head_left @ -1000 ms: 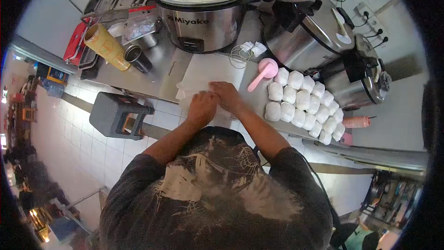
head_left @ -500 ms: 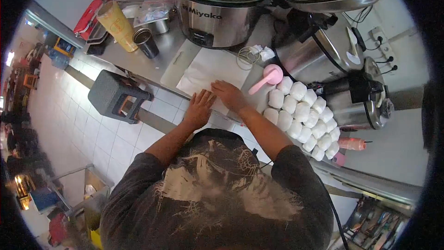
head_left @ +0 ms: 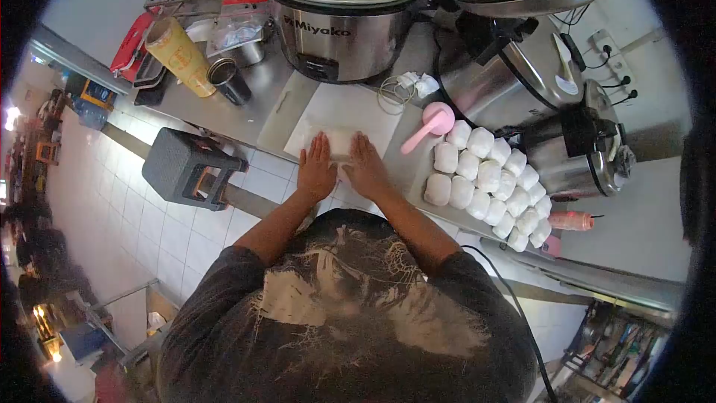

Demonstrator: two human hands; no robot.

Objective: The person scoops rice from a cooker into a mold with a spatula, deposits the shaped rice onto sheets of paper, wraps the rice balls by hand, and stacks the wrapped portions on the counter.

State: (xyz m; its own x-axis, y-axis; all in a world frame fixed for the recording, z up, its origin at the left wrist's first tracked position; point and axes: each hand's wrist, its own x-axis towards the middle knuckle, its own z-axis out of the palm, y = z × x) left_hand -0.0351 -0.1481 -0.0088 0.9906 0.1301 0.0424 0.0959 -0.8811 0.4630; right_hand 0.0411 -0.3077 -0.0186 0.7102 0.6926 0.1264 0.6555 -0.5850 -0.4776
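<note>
My left hand [head_left: 318,168] and my right hand [head_left: 365,166] rest side by side on the near part of white wrapping paper [head_left: 365,108]. Both have their fingers stretched forward, and neither grips anything. Between the fingers a low, pale bulge [head_left: 340,143] shows in the paper; what lies under it is hidden. Beneath the paper is a light cutting board [head_left: 282,108]. To the right lies a pink rice scoop [head_left: 428,127], with several white wrapped bundles [head_left: 488,175] in close rows beside it.
Behind the board stands a large rice cooker [head_left: 335,41] full of white rice. Rubber bands [head_left: 395,95] lie near its base. More steel cookers [head_left: 507,78] stand at the right. A dark cup [head_left: 230,82] and a yellow roll [head_left: 179,56] are at the left, a grey stool [head_left: 183,168] below.
My hands have moved apart, the right one shifting from the paper's middle to its near edge. Both now point forward with a pale bulge between them. The view has tilted slightly.
</note>
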